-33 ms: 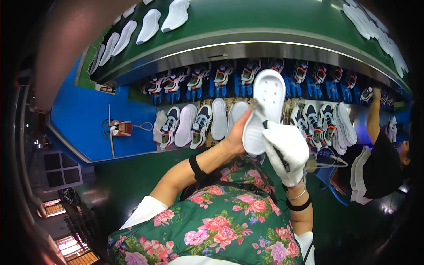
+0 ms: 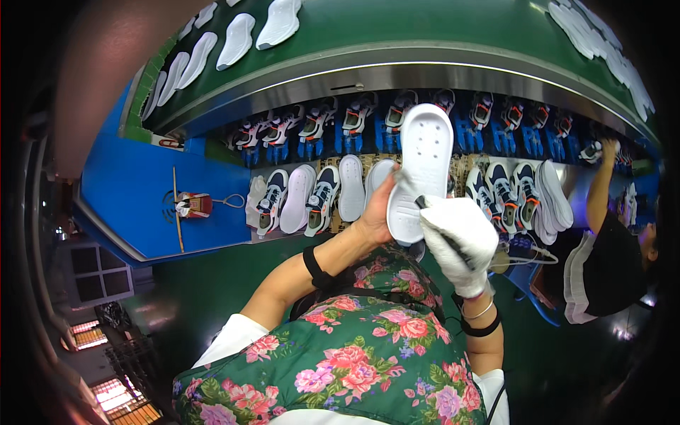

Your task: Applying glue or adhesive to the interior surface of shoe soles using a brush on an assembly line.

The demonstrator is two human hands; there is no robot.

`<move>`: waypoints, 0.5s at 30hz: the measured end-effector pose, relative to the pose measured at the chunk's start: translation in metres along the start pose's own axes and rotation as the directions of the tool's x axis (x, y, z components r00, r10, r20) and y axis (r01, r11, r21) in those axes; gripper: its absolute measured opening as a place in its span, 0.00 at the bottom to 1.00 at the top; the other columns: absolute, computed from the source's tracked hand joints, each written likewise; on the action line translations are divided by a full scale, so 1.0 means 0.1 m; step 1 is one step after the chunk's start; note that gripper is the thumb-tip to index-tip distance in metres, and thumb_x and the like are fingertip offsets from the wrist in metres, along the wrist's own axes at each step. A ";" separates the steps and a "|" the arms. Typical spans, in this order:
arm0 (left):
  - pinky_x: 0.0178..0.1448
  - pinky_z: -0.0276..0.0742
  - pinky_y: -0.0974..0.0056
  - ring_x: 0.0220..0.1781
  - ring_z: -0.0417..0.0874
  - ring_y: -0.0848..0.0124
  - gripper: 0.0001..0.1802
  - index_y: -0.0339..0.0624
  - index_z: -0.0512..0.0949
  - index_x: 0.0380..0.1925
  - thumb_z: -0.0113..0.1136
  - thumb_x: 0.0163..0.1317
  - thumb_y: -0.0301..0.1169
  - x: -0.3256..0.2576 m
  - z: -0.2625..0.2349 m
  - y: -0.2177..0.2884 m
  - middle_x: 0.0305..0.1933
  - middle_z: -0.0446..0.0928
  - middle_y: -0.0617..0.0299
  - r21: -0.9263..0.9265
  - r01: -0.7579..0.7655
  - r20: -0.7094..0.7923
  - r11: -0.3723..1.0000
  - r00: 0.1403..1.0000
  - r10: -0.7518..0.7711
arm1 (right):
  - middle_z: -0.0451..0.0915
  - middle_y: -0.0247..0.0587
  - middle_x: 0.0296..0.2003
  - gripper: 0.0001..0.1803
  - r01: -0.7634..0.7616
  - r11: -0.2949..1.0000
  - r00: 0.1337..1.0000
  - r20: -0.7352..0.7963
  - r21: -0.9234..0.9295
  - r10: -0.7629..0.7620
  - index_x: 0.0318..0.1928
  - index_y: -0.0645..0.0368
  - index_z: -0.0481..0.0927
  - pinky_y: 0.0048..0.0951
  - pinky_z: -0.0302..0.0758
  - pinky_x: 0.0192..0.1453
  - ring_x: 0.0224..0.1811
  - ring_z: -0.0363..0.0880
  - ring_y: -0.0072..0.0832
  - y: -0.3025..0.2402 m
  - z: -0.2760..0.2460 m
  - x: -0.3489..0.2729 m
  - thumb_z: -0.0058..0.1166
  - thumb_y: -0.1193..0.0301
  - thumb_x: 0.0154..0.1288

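A white shoe sole (image 2: 428, 164) stands nearly upright in front of me, its inner face with small holes turned toward me. My bare left hand (image 2: 377, 210) is closed around the sole's left edge. My right hand (image 2: 460, 241), in a white glove, is shut on a slim brush (image 2: 421, 202) with a dark handle. The brush's blurred tip is over the sole's inner face, close to my left fingers; whether it touches cannot be made out. Behind the sole, several finished-looking shoes (image 2: 324, 198) and loose soles (image 2: 350, 188) stand in a row.
More shoes hang on blue holders (image 2: 354, 138) under a metal ledge (image 2: 312, 83). White soles (image 2: 236, 42) lie on the green belt above. At the left is a blue table (image 2: 134, 205) with a small red container (image 2: 198, 205). A co-worker's arm (image 2: 599, 188) reaches in at the right.
The sole has shifted slightly up and to the left. The brush tip has moved a little down and left across it. Both hands keep their hold.
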State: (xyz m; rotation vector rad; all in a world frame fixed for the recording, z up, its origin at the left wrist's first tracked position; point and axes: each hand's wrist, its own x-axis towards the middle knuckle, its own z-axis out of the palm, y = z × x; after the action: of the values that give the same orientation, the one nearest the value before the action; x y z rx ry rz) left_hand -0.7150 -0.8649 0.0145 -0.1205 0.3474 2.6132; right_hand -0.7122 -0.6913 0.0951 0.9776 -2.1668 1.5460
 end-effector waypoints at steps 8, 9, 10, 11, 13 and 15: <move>0.62 0.77 0.41 0.64 0.75 0.50 0.46 0.43 0.58 0.72 0.39 0.67 0.68 0.15 0.16 0.10 0.70 0.66 0.52 -0.024 -0.141 0.102 0.990 0.985 0.142 | 0.86 0.47 0.39 0.15 0.085 0.995 0.996 0.037 -0.057 -0.083 0.42 0.60 0.86 0.33 0.79 0.44 0.40 0.85 0.39 0.06 0.09 -0.01 0.66 0.83 0.51; 0.61 0.78 0.40 0.63 0.75 0.49 0.46 0.43 0.58 0.72 0.39 0.67 0.68 0.16 0.15 0.11 0.69 0.67 0.52 -0.071 -0.128 0.119 0.989 0.983 0.136 | 0.86 0.44 0.40 0.14 -0.005 0.998 0.999 0.052 0.069 0.002 0.42 0.59 0.86 0.34 0.80 0.45 0.40 0.85 0.38 0.05 0.07 -0.03 0.67 0.81 0.52; 0.59 0.79 0.40 0.63 0.76 0.49 0.47 0.43 0.57 0.72 0.40 0.67 0.68 0.18 0.15 0.13 0.69 0.68 0.53 -0.118 -0.116 0.136 0.986 0.982 0.132 | 0.86 0.42 0.40 0.14 -0.094 0.976 0.994 0.076 0.195 0.081 0.42 0.57 0.87 0.35 0.80 0.46 0.40 0.85 0.38 0.06 0.06 -0.04 0.67 0.79 0.52; 0.59 0.79 0.40 0.63 0.76 0.49 0.47 0.43 0.57 0.72 0.40 0.67 0.68 0.17 0.18 0.12 0.69 0.68 0.53 -0.116 -0.102 0.130 0.988 0.985 0.117 | 0.86 0.41 0.39 0.13 -0.125 0.979 0.992 -0.007 0.162 0.128 0.41 0.57 0.87 0.35 0.81 0.45 0.40 0.85 0.38 0.08 0.07 -0.09 0.68 0.79 0.52; 0.58 0.80 0.41 0.62 0.76 0.49 0.48 0.43 0.57 0.72 0.41 0.66 0.69 0.18 0.26 0.10 0.68 0.68 0.53 -0.120 -0.140 0.035 0.983 0.989 0.145 | 0.86 0.39 0.38 0.13 -0.127 0.989 0.979 -0.151 0.078 0.138 0.42 0.55 0.88 0.34 0.81 0.43 0.38 0.85 0.36 0.14 0.10 -0.11 0.67 0.79 0.53; 0.58 0.80 0.40 0.61 0.77 0.48 0.48 0.43 0.57 0.72 0.41 0.65 0.69 0.18 0.17 0.14 0.68 0.68 0.52 -0.116 -0.066 0.077 0.991 0.994 0.076 | 0.86 0.40 0.37 0.13 -0.020 1.000 0.998 -0.066 0.006 0.021 0.42 0.55 0.88 0.34 0.81 0.43 0.38 0.85 0.36 0.13 0.14 -0.15 0.67 0.79 0.53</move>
State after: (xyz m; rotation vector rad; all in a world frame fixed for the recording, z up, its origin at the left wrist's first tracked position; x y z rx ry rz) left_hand -0.7376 -0.8641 0.0313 -0.0413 0.1777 2.6992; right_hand -0.7083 -0.6963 0.0723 0.8957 -2.1347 1.5720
